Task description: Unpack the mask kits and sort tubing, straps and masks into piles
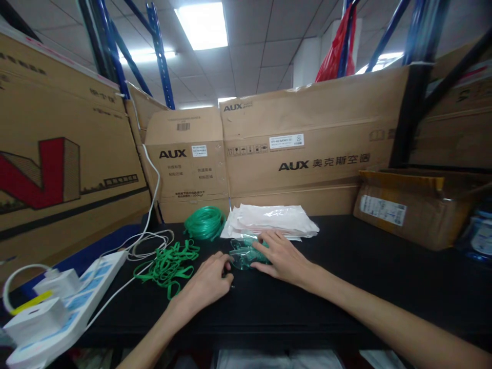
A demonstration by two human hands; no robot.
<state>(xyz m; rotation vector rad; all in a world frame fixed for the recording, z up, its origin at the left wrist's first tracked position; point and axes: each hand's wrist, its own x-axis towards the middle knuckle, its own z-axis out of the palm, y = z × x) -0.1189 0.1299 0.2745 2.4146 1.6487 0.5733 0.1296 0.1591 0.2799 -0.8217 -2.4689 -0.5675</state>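
A clear plastic bag with a greenish tint lies near the middle of the black tabletop. My right hand reaches over its right side, fingers and thumb gripping it. At the bag's left edge is my left hand, its fingers curled in a pinch. Something small and dark shows between those fingers, too small to name. A loose pile of green elastic bands lies left of my left hand. Behind it sits a coil of green tubing. White plastic mailing bags are stacked flat just beyond the clear bag.
On the left, a white power strip holds plugged-in adapters, with white cables trailing behind. Large cardboard panels wall the back. An open cardboard box stands at the right beside a plastic bottle. The black table ends in front.
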